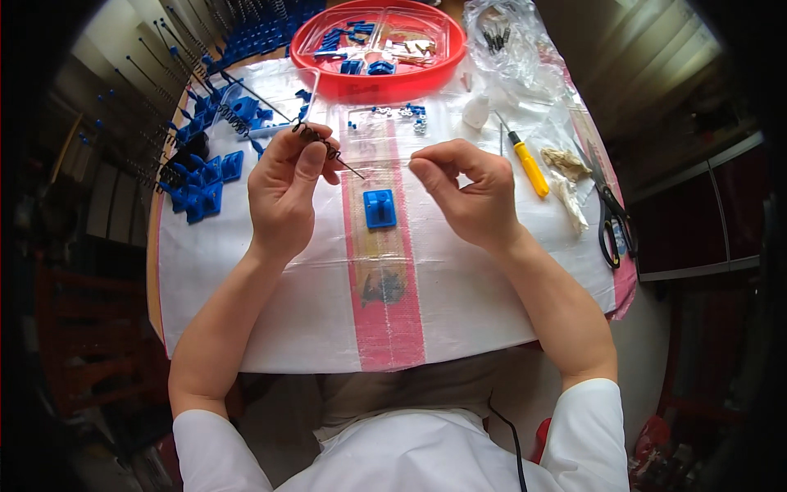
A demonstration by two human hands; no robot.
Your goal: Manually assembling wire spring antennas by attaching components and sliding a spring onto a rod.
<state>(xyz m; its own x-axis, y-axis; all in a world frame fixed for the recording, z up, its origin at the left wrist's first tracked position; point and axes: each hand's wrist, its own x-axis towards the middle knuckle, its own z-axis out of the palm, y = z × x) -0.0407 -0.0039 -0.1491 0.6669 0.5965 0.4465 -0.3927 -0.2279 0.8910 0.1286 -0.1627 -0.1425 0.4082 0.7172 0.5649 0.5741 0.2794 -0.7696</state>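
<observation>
My left hand is closed on a thin dark rod with a black coil spring around it. The rod slants from the upper left down to a bare tip over the table's middle. Just below that tip a square blue plastic base with a raised post lies on the cloth. To the right, my right hand is raised with thumb and forefinger pinched together. Whatever may be between those fingertips is too small to make out. Both hands are apart from the blue base.
Beyond the hands, a clear tray holds small white and blue pieces. Behind it stands a red basin with parts. Blue assemblies crowd the left. At right lie a yellow-handled screwdriver, a small white bottle and black scissors.
</observation>
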